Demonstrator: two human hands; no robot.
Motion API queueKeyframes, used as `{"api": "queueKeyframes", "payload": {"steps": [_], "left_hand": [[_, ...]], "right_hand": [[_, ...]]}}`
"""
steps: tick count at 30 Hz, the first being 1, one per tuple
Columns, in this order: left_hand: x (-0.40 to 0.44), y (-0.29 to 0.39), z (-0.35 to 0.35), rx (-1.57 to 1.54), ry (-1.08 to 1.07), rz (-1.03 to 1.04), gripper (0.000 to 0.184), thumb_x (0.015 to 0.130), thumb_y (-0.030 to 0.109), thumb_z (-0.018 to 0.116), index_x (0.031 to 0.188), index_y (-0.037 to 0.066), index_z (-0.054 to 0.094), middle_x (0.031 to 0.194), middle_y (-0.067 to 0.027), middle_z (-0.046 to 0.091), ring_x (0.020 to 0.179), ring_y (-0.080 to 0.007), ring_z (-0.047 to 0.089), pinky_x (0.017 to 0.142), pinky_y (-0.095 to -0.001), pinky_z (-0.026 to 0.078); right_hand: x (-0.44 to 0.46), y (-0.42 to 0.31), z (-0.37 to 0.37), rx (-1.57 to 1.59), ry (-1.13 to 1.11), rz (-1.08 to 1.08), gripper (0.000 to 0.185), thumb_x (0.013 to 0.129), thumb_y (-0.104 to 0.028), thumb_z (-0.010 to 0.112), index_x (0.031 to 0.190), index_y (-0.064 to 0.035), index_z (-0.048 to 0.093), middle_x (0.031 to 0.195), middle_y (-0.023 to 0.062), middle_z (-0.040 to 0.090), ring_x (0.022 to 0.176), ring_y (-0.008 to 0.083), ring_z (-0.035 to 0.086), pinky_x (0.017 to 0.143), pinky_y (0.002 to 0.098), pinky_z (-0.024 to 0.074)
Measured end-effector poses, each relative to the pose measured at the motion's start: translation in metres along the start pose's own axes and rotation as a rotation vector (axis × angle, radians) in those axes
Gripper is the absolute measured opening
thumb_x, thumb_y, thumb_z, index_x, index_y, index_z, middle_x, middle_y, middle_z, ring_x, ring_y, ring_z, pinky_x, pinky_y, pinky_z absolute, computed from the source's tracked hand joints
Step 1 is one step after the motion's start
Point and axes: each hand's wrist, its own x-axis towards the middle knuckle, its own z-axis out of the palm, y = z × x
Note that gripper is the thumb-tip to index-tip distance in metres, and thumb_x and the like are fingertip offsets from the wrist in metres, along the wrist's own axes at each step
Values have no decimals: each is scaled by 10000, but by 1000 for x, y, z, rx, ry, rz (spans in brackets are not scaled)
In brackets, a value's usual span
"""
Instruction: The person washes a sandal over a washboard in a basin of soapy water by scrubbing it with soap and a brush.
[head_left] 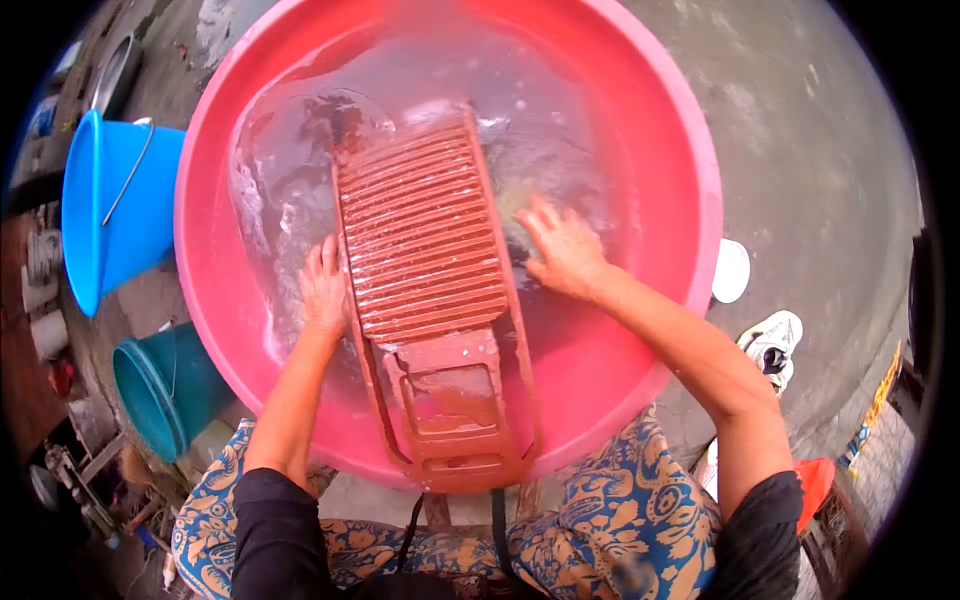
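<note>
A reddish-brown ribbed washboard leans in a large pink basin, its lower frame resting on the near rim and its far end in cloudy water. Close to the washboard's left edge is my left hand, fingers stretched forward at the water; I cannot tell whether it touches the board. On the other side my right hand reaches into the water with its fingers spread. A pale yellowish patch shows beneath the water by its fingertips, too blurred to name. Neither hand visibly holds anything.
To the left stand a blue bucket with a wire handle and a teal bucket. At right on the concrete floor are a white round object and a white shoe. Something orange lies beside my right arm.
</note>
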Motion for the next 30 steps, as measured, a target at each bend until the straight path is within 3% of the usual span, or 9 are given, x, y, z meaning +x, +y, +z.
{"api": "queueKeyframes", "payload": {"steps": [3, 6, 7, 12, 15, 17, 20, 28, 30], "left_hand": [[7, -25, 2, -43, -235, 3, 498, 766, 167, 651, 1232, 49, 522, 1264, -189, 487, 1167, -351, 441, 913, -475, 401], [50, -30, -45, -467, -104, -464, 452, 813, 181, 641, 1228, 33, 540, 1238, -179, 526, 1148, -319, 486, 957, -413, 390], [55, -25, -71, -207, 43, -279, 454, 819, 185, 645, 1231, 26, 539, 1238, -171, 530, 1151, -304, 491, 973, -394, 383], [96, -7, -177, -519, 376, -195, 523, 755, 189, 708, 1225, 27, 544, 1226, -172, 536, 1162, -301, 487, 1003, -391, 361], [109, -12, -182, -521, 158, -161, 524, 748, 180, 714, 1220, 28, 545, 1227, -169, 537, 1160, -303, 489, 997, -390, 365], [115, -25, -174, 47, -78, 111, 483, 781, 159, 685, 1224, 27, 544, 1239, -150, 539, 1161, -278, 488, 977, -366, 379], [129, 5, -186, -987, 139, -342, 492, 855, 239, 644, 1296, 63, 513, 1177, -71, 564, 1031, -182, 543, 898, -292, 421], [144, 66, -167, -1242, -91, -263, 532, 950, 298, 485, 1379, -3, 394, 1376, -104, 447, 1289, -207, 385, 1081, -328, 260], [137, 88, -175, -1420, -99, -396, 505, 947, 354, 482, 1317, 11, 451, 1231, -106, 549, 1096, -203, 546, 936, -314, 430]], "right_hand": [[-2, 4, 5, -105, -27, -55, 616, 744, -272, 664, 1301, -125, 445, 1433, 183, 316, 1148, 422, 440, 959, 502, 384], [-8, -2, -14, -39, 26, -36, 556, 761, -326, 648, 1241, -81, 509, 1415, 194, 351, 1139, 419, 443, 988, 486, 336], [-9, 0, -18, -23, 75, -47, 541, 771, -338, 635, 1225, -67, 521, 1411, 198, 358, 1139, 417, 443, 992, 486, 331], [-9, 7, -31, 158, 343, -2, 462, 802, -302, 589, 1197, -65, 553, 1397, 212, 389, 1208, 364, 447, 1007, 471, 317], [-6, -7, -31, 192, 517, -56, 438, 798, -265, 583, 1183, -59, 555, 1392, 211, 395, 1216, 358, 443, 1001, 471, 329], [-13, -21, -49, 296, 469, -99, 399, 799, -233, 573, 1153, -49, 559, 1360, 208, 426, 1233, 339, 437, 1001, 476, 330], [-23, -36, -48, 476, 494, -234, 364, 813, -197, 563, 1134, -26, 546, 1290, 200, 480, 1186, 331, 487, 967, 457, 394], [-36, -78, -47, 790, 146, -411, 584, 816, -265, 600, 1306, -40, 375, 1171, 207, 537, 1091, 364, 538, 911, 452, 444], [-44, -81, -41, 787, 99, -477, 638, 799, -306, 614, 1323, -51, 353, 1178, 217, 532, 1094, 371, 536, 896, 470, 442]]}}
